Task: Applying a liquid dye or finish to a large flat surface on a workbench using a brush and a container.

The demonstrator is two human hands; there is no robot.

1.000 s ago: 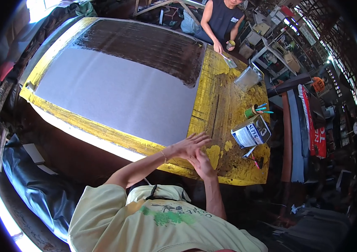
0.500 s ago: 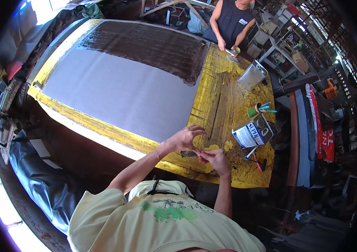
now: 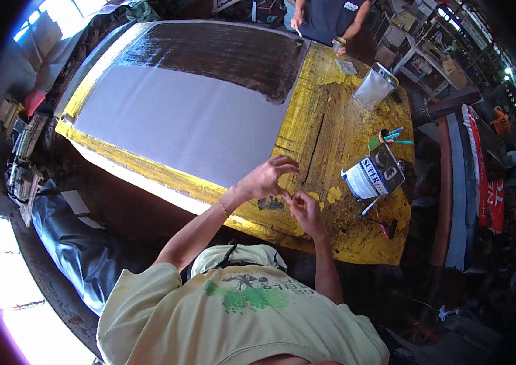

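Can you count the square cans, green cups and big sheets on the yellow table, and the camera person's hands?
Hands: 2 (left hand, right hand)
Square cans: 2 (silver can, labelled can)
Green cup: 1
Big sheet: 1
Total: 6

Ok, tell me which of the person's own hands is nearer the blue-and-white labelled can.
The right hand, just left of the can and slightly lower in the picture. The left hand is farther left, at the grey sheet's near right corner.

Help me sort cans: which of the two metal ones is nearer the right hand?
The can with the blue-and-white label; the plain silver can stands farther from the right hand, nearer the co-worker.
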